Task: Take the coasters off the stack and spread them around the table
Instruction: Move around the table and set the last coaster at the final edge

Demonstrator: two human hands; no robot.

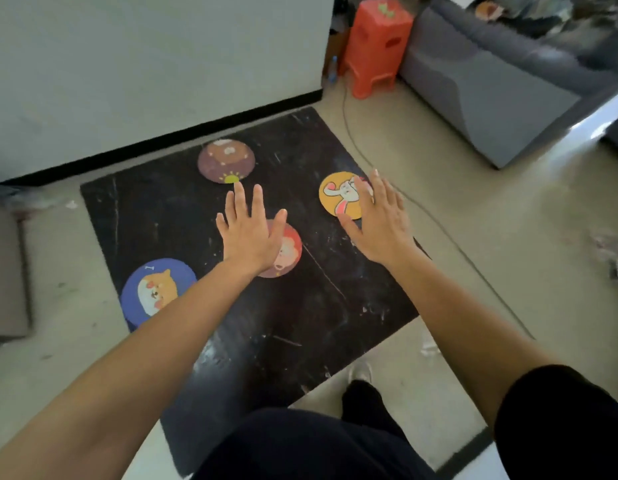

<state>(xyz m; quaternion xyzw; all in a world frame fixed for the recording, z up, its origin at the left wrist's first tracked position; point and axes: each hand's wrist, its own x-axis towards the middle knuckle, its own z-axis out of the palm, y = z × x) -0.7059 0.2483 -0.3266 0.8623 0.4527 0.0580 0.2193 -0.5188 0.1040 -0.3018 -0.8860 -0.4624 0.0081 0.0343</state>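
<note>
Dark scuffed worktop (352,299) beside white wall, orange stool (376,46) at 1 o'clock. Four coasters, well apart, no stack visible: brown coaster (226,161) at 12, yellow coaster (340,195) at 2, red coaster (290,251) centre, blue coaster (155,292) at 8. Left hand (250,237) flat, fingers spread, grasping nothing, over red. Right hand (378,223) flat, released, over yellow's right edge. Discs round, no long axis. Spreading looks done.

Both hands are hovering flat, fingers spread, over the black table (266,323): the left hand (249,233) is covering part of the red coaster (288,252), the right hand (378,220) is overlapping the yellow coaster (338,195), the brown coaster (226,161) is lying just beyond the left fingertips (239,190), and the blue coaster (155,289) is sitting beside the left forearm
</note>
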